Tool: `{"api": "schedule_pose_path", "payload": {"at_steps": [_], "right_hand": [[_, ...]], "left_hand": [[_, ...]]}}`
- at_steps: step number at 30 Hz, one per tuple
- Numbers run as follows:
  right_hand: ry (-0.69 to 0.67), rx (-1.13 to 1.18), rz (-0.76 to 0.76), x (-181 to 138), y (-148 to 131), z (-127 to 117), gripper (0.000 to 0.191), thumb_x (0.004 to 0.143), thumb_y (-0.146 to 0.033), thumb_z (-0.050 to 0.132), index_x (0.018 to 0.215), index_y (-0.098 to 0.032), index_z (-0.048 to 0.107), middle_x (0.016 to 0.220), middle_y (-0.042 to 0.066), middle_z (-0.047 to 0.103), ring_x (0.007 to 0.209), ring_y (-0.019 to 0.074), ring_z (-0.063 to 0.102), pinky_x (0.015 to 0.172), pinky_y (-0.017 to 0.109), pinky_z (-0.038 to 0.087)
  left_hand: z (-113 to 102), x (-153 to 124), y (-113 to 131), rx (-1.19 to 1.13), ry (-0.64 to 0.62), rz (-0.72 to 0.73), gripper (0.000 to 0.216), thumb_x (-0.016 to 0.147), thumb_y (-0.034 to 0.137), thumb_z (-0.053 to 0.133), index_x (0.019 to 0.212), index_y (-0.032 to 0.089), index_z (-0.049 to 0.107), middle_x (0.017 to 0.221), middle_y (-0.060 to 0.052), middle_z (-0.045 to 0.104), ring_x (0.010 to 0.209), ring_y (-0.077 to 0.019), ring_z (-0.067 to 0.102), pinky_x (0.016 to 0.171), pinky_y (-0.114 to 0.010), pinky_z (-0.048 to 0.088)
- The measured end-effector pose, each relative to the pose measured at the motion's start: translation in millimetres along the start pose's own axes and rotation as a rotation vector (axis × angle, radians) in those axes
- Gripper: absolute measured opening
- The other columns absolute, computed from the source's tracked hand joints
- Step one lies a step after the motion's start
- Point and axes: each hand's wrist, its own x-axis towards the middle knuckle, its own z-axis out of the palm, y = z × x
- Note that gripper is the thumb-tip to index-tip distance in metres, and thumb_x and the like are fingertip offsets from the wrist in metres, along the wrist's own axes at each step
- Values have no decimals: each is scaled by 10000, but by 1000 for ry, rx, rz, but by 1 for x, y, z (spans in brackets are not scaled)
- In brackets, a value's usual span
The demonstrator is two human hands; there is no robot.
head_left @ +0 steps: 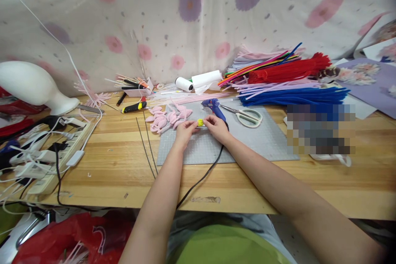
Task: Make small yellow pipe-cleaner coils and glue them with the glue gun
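Note:
Between the fingertips of both hands is a small yellow piece (200,122), perhaps a bent length of pipe cleaner; its exact kind is too small to make out. My left hand (186,132) pinches it from the left, my right hand (216,128) from the right, both over the grey cutting mat (260,144). Just behind my right hand lies a blue glue gun (216,108), its black cord running toward the front edge. Scissors (247,116) with pale handles rest to its right. Pink fuzzy petal shapes (161,120) are piled left of my hands.
Two dark thin wires (144,144) lie left of the mat. Bundles of red (287,70) and blue pipe cleaners (293,95) are stacked at the back right. A power strip (62,156) with tangled cords fills the left side, near a white foam head (37,84). A yellow-black cutter (134,107) lies behind.

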Motion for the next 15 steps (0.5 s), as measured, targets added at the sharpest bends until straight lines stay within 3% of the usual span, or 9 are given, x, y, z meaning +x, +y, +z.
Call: {"api": "schedule_pose_path", "payload": {"at_steps": [5, 15], "right_hand": [[-19, -26, -20, 0, 2, 0, 222, 697, -404, 512, 679, -184, 539, 651, -2, 548, 627, 128, 487, 612, 269, 387], [-58, -34, -42, 1, 3, 1, 259, 729, -435, 502, 717, -184, 561, 590, -15, 512, 602, 126, 474, 552, 250, 365]], "left_hand": [[2, -1, -5, 23, 76, 67, 263, 498, 311, 761, 615, 120, 623, 626, -8, 622, 595, -112, 563, 666, -307, 484], [2, 0, -9, 101, 42, 99, 214, 541, 299, 730, 642, 133, 641, 623, -9, 628, 574, -104, 546, 648, -274, 456]]}}
